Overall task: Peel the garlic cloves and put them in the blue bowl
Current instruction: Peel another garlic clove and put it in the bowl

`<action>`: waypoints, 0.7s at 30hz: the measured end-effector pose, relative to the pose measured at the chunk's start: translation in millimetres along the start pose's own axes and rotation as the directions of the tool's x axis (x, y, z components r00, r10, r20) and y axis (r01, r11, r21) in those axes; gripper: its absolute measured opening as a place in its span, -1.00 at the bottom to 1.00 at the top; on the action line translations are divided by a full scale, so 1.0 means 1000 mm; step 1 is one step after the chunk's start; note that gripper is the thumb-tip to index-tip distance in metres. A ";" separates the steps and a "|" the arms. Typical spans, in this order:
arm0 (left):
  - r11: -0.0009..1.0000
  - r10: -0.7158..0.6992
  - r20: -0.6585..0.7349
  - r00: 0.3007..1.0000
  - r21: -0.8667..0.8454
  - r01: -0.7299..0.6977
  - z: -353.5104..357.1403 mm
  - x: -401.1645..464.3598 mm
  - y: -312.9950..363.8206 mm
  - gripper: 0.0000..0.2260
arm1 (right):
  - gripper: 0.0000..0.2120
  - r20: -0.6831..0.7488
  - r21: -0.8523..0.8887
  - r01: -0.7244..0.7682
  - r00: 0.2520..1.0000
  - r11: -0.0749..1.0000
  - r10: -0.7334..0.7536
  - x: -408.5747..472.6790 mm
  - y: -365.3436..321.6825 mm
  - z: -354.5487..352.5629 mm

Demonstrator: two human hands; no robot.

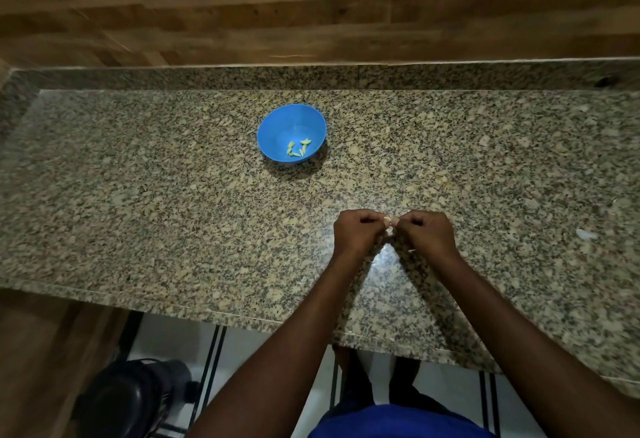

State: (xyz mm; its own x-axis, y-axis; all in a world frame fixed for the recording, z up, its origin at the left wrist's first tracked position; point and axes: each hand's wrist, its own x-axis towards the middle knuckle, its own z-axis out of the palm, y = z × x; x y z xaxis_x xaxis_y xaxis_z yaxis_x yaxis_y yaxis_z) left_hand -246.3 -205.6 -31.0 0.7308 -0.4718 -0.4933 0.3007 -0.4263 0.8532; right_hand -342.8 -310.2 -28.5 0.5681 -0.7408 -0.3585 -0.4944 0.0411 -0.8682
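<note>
While both fists meet over the counter (173,195), the left hand (356,233) and right hand (427,235) pinch one garlic clove (387,220); peeled cloves (297,148) lie in the blue bowl (277,125).

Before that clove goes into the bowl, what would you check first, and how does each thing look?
1. Garlic clove pinched by both the left hand and right hand: ok.
2. Skin fully off: cannot tell, fingers hide it.
3. Blue bowl upright on the granite counter: ok.
4. Room in the bowl, only a few peeled cloves inside: ok.
5. Path to the bowl unobstructed: ok.
</note>
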 end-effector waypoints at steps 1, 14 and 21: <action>1.000 0.008 -0.010 1.000 0.025 -0.008 -0.001 0.000 0.000 -0.94 | -0.82 -0.005 0.008 -0.008 1.000 1.000 0.008 0.000 0.000 0.001; 0.994 -0.039 -0.068 0.997 0.101 0.046 -0.007 -0.004 -0.009 -0.90 | -0.83 -0.096 0.125 -0.157 0.981 0.980 0.170 0.012 0.006 0.012; 0.916 0.155 -0.209 0.966 0.397 -0.061 -0.017 0.006 -0.020 -0.92 | -0.97 -0.144 -0.312 0.066 0.983 0.948 -0.116 0.029 -0.009 0.023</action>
State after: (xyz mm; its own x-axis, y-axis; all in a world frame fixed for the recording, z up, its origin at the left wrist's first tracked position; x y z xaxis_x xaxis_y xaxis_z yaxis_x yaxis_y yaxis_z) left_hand -237.4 -186.9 -48.7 0.8803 -0.3604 -0.3085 -0.0127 -0.6679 0.7441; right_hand -306.8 -316.7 -38.5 0.5206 -0.8295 -0.2023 -0.6364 -0.2190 -0.7396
